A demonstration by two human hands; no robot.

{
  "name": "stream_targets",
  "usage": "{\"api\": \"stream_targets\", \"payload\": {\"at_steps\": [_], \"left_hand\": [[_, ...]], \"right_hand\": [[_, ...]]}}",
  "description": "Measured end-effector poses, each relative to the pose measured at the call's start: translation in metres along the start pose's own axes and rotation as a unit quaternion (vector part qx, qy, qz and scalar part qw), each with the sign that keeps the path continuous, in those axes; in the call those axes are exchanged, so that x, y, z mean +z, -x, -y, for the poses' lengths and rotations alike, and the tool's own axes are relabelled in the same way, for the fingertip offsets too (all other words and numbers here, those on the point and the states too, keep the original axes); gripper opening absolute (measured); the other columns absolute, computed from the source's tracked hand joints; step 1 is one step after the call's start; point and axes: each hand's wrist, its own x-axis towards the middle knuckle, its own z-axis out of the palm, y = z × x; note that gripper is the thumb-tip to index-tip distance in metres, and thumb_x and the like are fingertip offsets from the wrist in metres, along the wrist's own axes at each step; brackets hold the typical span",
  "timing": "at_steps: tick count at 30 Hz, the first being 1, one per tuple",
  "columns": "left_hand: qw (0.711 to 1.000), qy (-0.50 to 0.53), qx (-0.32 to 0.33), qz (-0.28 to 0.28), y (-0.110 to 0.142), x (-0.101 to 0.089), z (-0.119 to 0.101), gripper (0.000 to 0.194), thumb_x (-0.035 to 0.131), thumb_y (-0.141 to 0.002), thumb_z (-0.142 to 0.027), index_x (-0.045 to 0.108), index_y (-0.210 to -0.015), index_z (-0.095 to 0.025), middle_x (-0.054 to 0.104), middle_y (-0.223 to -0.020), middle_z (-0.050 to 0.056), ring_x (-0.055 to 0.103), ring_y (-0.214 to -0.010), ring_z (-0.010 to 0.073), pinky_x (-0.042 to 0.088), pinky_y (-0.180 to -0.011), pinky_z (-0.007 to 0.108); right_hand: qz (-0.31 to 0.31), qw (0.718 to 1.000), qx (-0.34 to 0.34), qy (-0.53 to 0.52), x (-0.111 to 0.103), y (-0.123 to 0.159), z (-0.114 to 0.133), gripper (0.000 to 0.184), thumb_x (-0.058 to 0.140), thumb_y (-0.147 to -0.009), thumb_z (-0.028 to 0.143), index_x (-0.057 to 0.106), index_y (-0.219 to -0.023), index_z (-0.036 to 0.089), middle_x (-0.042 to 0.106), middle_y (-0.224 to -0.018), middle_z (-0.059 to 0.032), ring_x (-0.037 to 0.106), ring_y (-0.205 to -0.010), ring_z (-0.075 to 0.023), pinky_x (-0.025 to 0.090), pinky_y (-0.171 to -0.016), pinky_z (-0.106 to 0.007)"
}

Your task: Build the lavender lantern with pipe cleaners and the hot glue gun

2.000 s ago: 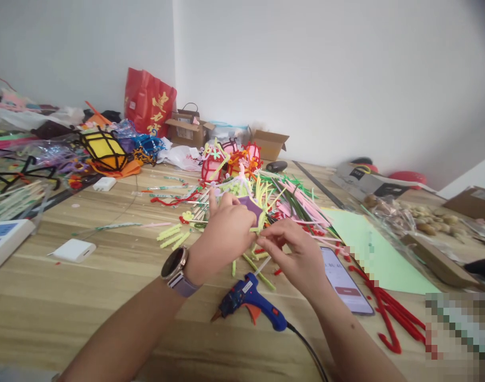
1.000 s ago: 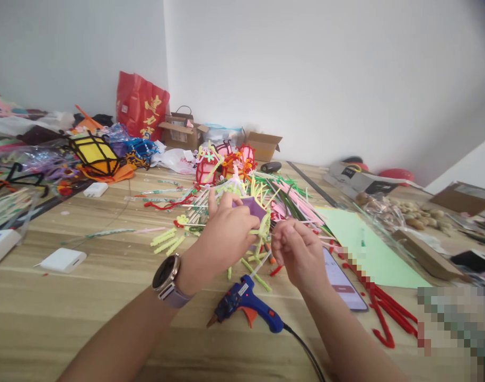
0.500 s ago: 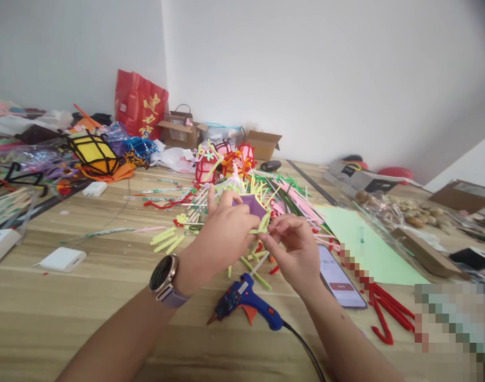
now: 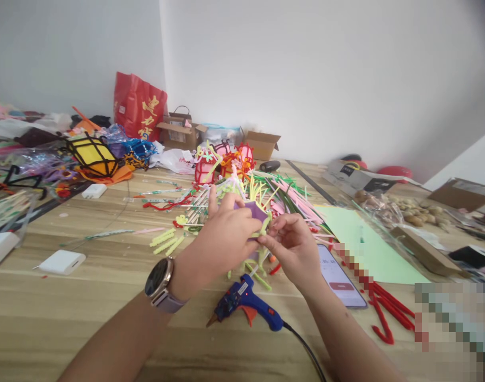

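Observation:
Between my hands is a purple lantern (image 4: pixel 258 211) edged with pale yellow-green pipe cleaner, raised over the table. My left hand (image 4: pixel 222 233), wearing a watch, grips it from the left with bent fingers; its index finger points up. At the lantern's right edge, my right hand (image 4: pixel 292 246) pinches the pipe cleaner edging with thumb and fingertips. Fingers cover much of the lantern. A blue hot glue gun (image 4: pixel 262 310) lies just below the hands, nozzle to the left.
Pipe cleaners (image 4: pixel 293 196) in several colours lie heaped behind the hands, with finished lanterns (image 4: pixel 226 162) beyond. A phone (image 4: pixel 341 281) rests right of my right hand, beside green sheets (image 4: pixel 369 249). A white charger (image 4: pixel 62 261) is at left; the glue gun's cord (image 4: pixel 308 350) runs toward me.
The lantern has turned in my hands: more purple and a yellow-green edge now show below my fingers. My left wrist has shifted slightly left. The glue gun has stayed put.

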Motion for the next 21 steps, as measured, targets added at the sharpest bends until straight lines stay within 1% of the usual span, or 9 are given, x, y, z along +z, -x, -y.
{"api": "stream_targets", "payload": {"at_steps": [4,8,9,10,12,14,16,18,21], "left_hand": [[1.000,0.015,-0.017,-0.012,0.000,0.003,0.000,0.022,0.064,-0.082,-0.040,0.068,-0.070,-0.022,0.065,-0.077,0.001,0.047,-0.109,0.0293,0.001,-0.109,0.071],[0.999,0.005,-0.035,-0.028,0.001,0.008,-0.002,0.021,0.062,-0.082,-0.039,0.069,-0.070,-0.024,0.065,-0.077,0.001,0.046,-0.108,0.0296,-0.001,-0.108,0.072],[0.999,0.000,-0.041,-0.031,0.001,0.008,-0.003,0.020,0.062,-0.082,-0.038,0.070,-0.071,-0.024,0.065,-0.078,0.001,0.046,-0.108,0.0298,-0.001,-0.108,0.073],[0.998,-0.005,-0.046,-0.033,0.002,0.008,-0.003,0.018,0.063,-0.082,-0.037,0.070,-0.071,-0.024,0.065,-0.079,0.001,0.046,-0.109,0.0301,-0.001,-0.108,0.073],[0.998,-0.017,-0.055,-0.034,0.003,0.008,-0.004,0.015,0.063,-0.081,-0.034,0.069,-0.072,-0.024,0.066,-0.081,0.002,0.044,-0.110,0.0312,-0.001,-0.107,0.075],[0.997,-0.032,-0.056,-0.029,0.004,0.007,-0.004,0.014,0.063,-0.081,-0.032,0.070,-0.074,-0.023,0.065,-0.082,0.003,0.043,-0.111,0.0325,0.001,-0.107,0.076],[0.997,-0.049,-0.048,-0.026,0.006,0.006,-0.004,0.012,0.062,-0.082,-0.030,0.071,-0.079,-0.022,0.065,-0.082,0.003,0.043,-0.111,0.0334,0.002,-0.107,0.076],[0.997,-0.064,-0.040,-0.024,0.007,0.005,-0.004,0.010,0.061,-0.082,-0.025,0.071,-0.082,-0.022,0.063,-0.084,0.004,0.043,-0.111,0.0335,0.003,-0.107,0.076],[0.996,-0.077,-0.035,-0.025,0.008,0.005,-0.006,0.013,0.056,-0.082,-0.017,0.069,-0.079,-0.019,0.061,-0.087,0.005,0.042,-0.113,0.0331,0.005,-0.109,0.075]], "right_hand": [[0.007,0.998,0.030,-0.052,0.001,-0.002,0.005,0.030,0.079,-0.072,0.027,0.050,-0.080,0.024,0.057,-0.068,0.0050,0.055,-0.059,-0.0100,0.046,-0.052,-0.022],[0.028,0.992,0.078,-0.096,0.000,-0.005,0.008,0.035,0.080,-0.070,0.027,0.047,-0.080,0.023,0.058,-0.068,0.0056,0.056,-0.058,-0.0097,0.049,-0.052,-0.021],[0.033,0.991,0.081,-0.097,0.000,-0.005,0.008,0.035,0.080,-0.069,0.027,0.047,-0.080,0.023,0.059,-0.068,0.0055,0.057,-0.059,-0.0100,0.050,-0.053,-0.022],[0.032,0.993,0.074,-0.091,0.000,-0.005,0.008,0.036,0.080,-0.069,0.026,0.047,-0.081,0.024,0.059,-0.069,0.0052,0.058,-0.062,-0.0105,0.051,-0.055,-0.022],[0.019,0.998,0.027,-0.053,0.000,-0.003,0.007,0.035,0.079,-0.070,0.022,0.047,-0.086,0.025,0.061,-0.077,0.0039,0.059,-0.066,-0.0109,0.052,-0.059,-0.024],[0.008,0.999,-0.038,0.019,0.000,0.001,0.007,0.034,0.075,-0.074,0.017,0.049,-0.094,0.026,0.062,-0.090,0.0011,0.059,-0.068,-0.0106,0.052,-0.063,-0.026],[0.016,0.992,-0.087,0.095,0.000,0.004,0.007,0.033,0.070,-0.079,0.013,0.049,-0.101,0.027,0.061,-0.099,-0.0007,0.058,-0.065,-0.0097,0.052,-0.061,-0.027],[0.031,0.981,-0.118,0.149,0.000,0.006,0.009,0.033,0.066,-0.081,0.012,0.049,-0.104,0.027,0.061,-0.096,-0.0005,0.056,-0.060,-0.0090,0.049,-0.056,-0.026],[0.044,0.971,-0.145,0.184,-0.001,0.006,0.011,0.031,0.065,-0.081,0.011,0.048,-0.102,0.026,0.061,-0.090,0.0007,0.052,-0.055,-0.0081,0.046,-0.050,-0.023]]}}
